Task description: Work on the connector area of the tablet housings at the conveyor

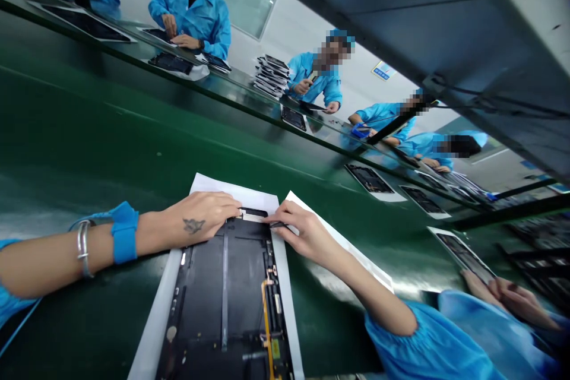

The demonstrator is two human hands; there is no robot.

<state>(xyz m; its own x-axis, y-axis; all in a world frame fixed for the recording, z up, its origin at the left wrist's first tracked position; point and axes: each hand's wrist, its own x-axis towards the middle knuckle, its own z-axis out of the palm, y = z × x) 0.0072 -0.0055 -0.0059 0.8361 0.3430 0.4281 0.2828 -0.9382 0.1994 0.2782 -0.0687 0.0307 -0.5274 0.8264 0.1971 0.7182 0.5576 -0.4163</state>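
The right hand (303,236) has its fingers (285,218) pinched together on a thin dark sliver (278,224) at the panel's top edge; the left hand (200,214) lies just beside it, its fingers (227,205) together and flat across that edge, though I cannot tell whether they clamp anything; the panel (222,285) lies dark side up beneath both hands, at 6 o'clock in the view, on a white sheet (154,326); a gold flex strip (266,314) already lies in place at the panel's 5 o'clock, while the top edge is where the hands are busy; a second white sheet (338,249) lies under the right wrist at 4 o'clock; a blue band (124,233) and a bangle (83,247) circle the left arm at 9 o'clock; the green worktop (89,130) runs beyond; at 12 o'clock stands a stack of panels (271,74), with co-workers (191,12) in blue coats across the line; at 4 o'clock, a co-worker's hands (507,300) reach a further panel (465,255).
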